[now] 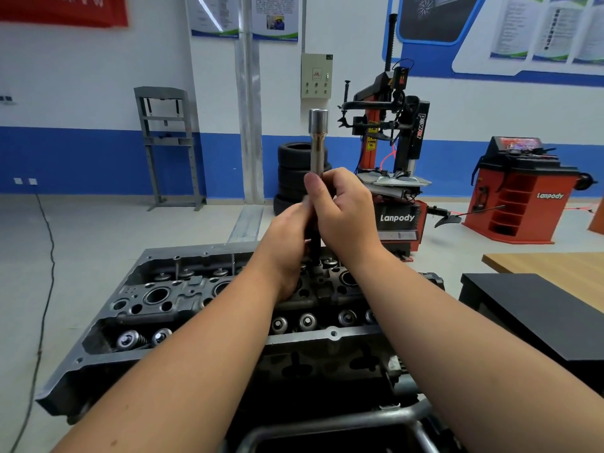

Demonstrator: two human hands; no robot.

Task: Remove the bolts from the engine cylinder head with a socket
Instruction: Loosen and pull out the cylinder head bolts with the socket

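Two hands, left (287, 243) and right (343, 210), gripping one upright socket (318, 138) (chrome), above one cylinder head (157, 299)

One cylinder head (183, 305), one socket (318, 138), two hands, three stacked tyres (294, 168) (behind).

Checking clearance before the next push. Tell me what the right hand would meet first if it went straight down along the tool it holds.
Most likely the cylinder head: the right hand grips the upright socket tool, whose lower end reaches the head's middle. The left hand sits just below, so it may touch that first; depth is unclear.
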